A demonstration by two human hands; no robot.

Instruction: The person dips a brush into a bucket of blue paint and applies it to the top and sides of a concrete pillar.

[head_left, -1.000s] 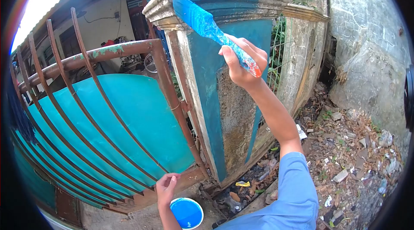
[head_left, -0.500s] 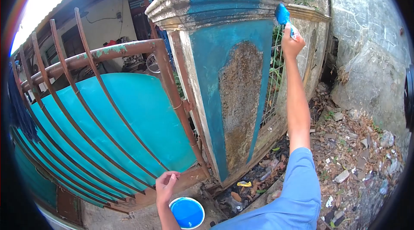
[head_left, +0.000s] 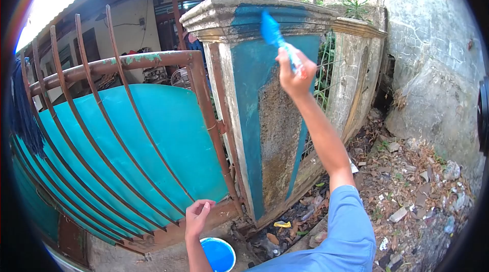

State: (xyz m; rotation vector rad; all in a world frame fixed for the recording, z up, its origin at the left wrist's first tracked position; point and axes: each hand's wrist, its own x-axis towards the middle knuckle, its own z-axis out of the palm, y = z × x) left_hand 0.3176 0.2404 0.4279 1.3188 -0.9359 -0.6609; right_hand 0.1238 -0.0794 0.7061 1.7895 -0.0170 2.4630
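My right hand [head_left: 296, 79] grips the handle of a paintbrush [head_left: 272, 31], its bristles coated in bright blue. The bristles are at the moulded top of a concrete pillar [head_left: 279, 129], over its front face; whether they touch is hard to tell. Blue paint covers much of the moulding and the border of the pillar's front, while the rough centre panel is bare and brownish. My left hand [head_left: 198, 217] hangs low with its fingers curled in and nothing visible in them. Just beside and below it stands a white-rimmed bucket [head_left: 234, 257] of blue paint, partly hidden by my left forearm.
Left of the pillar is a rusty brown metal gate [head_left: 206, 104] with curved bars and a turquoise sheet [head_left: 158, 119]. Dry leaves and rubble [head_left: 402, 190] cover the ground at right, below a grey wall [head_left: 433, 53]. Dark strands [head_left: 28, 114] hang at the far left.
My right hand has swung the brush left, from the pillar's right corner to across the front of its moulding. My left hand stays low near the bucket, and the view has shifted slightly.
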